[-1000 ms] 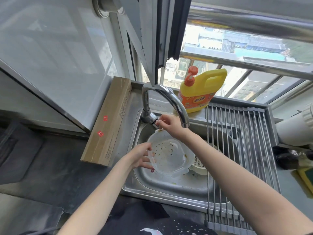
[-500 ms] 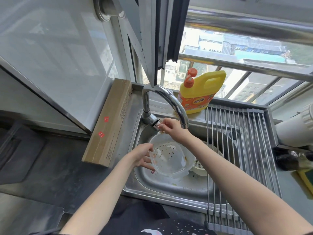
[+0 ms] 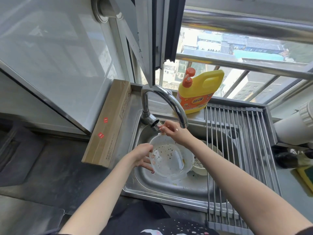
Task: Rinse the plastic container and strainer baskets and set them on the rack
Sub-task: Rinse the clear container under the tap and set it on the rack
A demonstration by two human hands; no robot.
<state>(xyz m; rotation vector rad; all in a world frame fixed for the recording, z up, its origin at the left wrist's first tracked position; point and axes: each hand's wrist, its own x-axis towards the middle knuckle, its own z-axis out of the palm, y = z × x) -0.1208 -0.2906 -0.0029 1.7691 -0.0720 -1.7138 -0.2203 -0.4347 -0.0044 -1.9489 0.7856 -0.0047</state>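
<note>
My left fingers (image 3: 147, 164) are clamped on the left rim of the strainer basket (image 3: 166, 156), thumb on the upper edge and the remaining fingers curled beneath it; my left hand (image 3: 141, 156) holds it tilted, perforated bottom facing up toward me, inside the sink (image 3: 162, 185). The strainer basket sits nested in the plastic container (image 3: 182, 173), whose clear wall shows along the right and lower edge. My left forearm runs up from the lower left, crossing the front rim of the sink. My right fingers (image 3: 163, 127) are pinched together on the faucet handle (image 3: 156, 123), a short metal stub at the base of the faucet (image 3: 171, 100); my right hand (image 3: 174, 131) is flexed at the wrist, palm facing down, just above the far rim of the strainer basket. My right forearm extends from the lower right, diagonally over the sink and the left edge of the rack (image 3: 237, 146), which spans the right part of the sink. A second, pale strainer (image 3: 199, 166) lies in the sink just beside the plastic container, partly hidden by my right forearm. A yellow detergent bottle (image 3: 199, 92) stands on the ledge behind the faucet. A long cardboard box (image 3: 108, 122) lies on the desk (image 3: 55, 170), left of the sink.
</note>
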